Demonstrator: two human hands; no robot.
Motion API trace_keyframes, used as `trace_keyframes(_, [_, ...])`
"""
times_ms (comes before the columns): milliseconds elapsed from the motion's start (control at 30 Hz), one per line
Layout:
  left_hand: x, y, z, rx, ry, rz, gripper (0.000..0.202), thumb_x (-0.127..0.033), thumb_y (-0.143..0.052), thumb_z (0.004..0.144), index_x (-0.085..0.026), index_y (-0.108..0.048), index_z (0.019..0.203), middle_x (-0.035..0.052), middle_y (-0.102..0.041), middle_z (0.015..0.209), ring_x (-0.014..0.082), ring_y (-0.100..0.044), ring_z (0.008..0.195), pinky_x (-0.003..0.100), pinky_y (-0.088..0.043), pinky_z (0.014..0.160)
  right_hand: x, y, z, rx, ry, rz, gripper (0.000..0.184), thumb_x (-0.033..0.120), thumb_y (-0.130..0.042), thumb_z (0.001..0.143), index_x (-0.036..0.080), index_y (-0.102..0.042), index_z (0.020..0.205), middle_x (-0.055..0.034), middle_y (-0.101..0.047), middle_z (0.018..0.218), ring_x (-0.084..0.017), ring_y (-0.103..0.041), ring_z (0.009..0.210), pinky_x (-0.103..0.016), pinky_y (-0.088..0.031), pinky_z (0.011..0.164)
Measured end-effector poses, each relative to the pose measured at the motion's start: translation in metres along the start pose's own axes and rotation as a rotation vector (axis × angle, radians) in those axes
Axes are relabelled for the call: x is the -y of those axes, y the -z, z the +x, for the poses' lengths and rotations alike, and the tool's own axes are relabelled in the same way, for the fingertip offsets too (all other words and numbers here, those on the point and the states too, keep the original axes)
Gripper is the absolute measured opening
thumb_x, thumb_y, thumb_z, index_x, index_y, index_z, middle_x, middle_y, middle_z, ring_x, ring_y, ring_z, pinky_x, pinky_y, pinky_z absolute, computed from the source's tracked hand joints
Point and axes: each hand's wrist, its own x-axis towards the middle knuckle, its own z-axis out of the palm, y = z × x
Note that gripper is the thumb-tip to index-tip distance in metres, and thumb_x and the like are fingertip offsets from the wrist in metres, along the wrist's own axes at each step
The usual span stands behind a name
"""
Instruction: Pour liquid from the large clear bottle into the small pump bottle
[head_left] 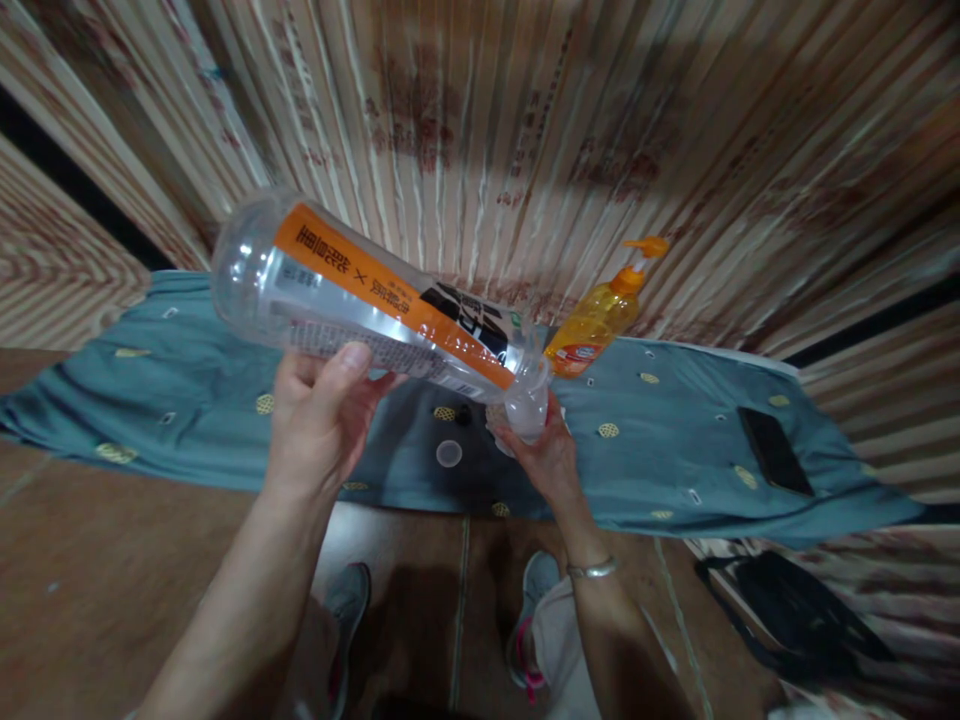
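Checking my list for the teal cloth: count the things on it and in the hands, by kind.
Bottles: 2 (clear bottle in the left hand, orange pump bottle)
Containers: 1 (small clear container in the right hand)
Caps: 1 (round cap)
Phones: 1 (black phone)
Total: 5

You have one view only, from the camera on your head. It faces forward and steeply down: your shoes [349, 600] sit at the bottom edge, the cloth [660, 450] runs across the middle, and the mat [480, 120] fills the top. It is near, so your left hand [319, 415], right hand [546, 455] and the bottle [367, 300] fill the centre. Straight lines bend towards the edges.
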Motion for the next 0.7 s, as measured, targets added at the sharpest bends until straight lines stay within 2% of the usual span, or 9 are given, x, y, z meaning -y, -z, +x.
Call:
trace_keyframes(167, [0.0028,-0.0012,0.001,-0.028,-0.064,-0.028,0.047,-0.041,-0.099,0.056,-0.025,-0.073,0.092,0.0011,-0.078,0.078,0.0217,-0.075,0.071,0.039,-0.069,0.071,0.0025,0.0012,0.0014,0.008,0.003,0.013,0.095,0.076,-0.07,0.078,0.013,-0.049,0.147,-0.0235,-0.07,0.137,-0.039,-0.07,0.123,-0.058,-0.058,0.101])
trace_keyframes(267, [0.0031,-0.0027,0.0007,-0.029,-0.068,-0.042,0.054,-0.039,-0.099,0.057,-0.026,-0.074,0.103,0.001,-0.078,0.08,0.0218,-0.075,0.075,0.039,-0.068,0.074,0.0031,0.0014,0.0014,0.007,0.01,0.012,0.096,0.077,-0.068,0.079,0.012,-0.049,0.147,-0.0245,-0.07,0.137,-0.04,-0.07,0.124,-0.059,-0.057,0.103])
trace_keyframes(367, [0.0021,-0.0048,-0.0001,-0.023,-0.059,-0.04,0.057,-0.039,-0.1,0.055,-0.026,-0.074,0.104,0.0018,-0.078,0.082,0.0221,-0.075,0.075,0.04,-0.068,0.075,0.0025,0.0017,0.0008,0.009,0.018,-0.001,0.097,0.078,-0.068,0.079,0.012,-0.049,0.148,-0.0249,-0.07,0.137,-0.04,-0.07,0.124,-0.059,-0.058,0.102])
trace_keyframes(467, [0.0009,-0.007,-0.0006,-0.031,-0.064,-0.041,0.053,-0.04,-0.101,0.052,-0.025,-0.074,0.095,0.0024,-0.077,0.081,0.0221,-0.074,0.074,0.041,-0.069,0.073,0.0018,0.0024,0.0004,0.017,0.026,-0.01,0.097,0.078,-0.068,0.08,0.012,-0.048,0.149,-0.0251,-0.069,0.137,-0.04,-0.07,0.123,-0.058,-0.059,0.101])
trace_keyframes(633, [-0.0006,-0.0094,-0.0007,-0.018,-0.082,-0.016,0.043,-0.042,-0.101,0.053,-0.02,-0.065,0.066,0.0031,-0.074,0.076,0.0218,-0.072,0.07,0.05,-0.069,0.08,0.0029,0.0031,0.0008,0.012,0.02,-0.004,0.097,0.075,-0.07,0.079,0.01,-0.049,0.148,-0.0264,-0.069,0.137,-0.041,-0.07,0.122,-0.059,-0.06,0.099])
trace_keyframes(700, [-0.0007,-0.0095,-0.0008,-0.014,-0.088,-0.011,0.044,-0.041,-0.101,0.051,-0.019,-0.065,0.065,0.0026,-0.073,0.074,0.0224,-0.072,0.069,0.052,-0.069,0.08,0.004,0.0032,0.0009,0.015,0.017,-0.006,0.095,0.072,-0.072,0.08,0.01,-0.049,0.148,-0.0257,-0.069,0.137,-0.04,-0.07,0.122,-0.059,-0.059,0.099])
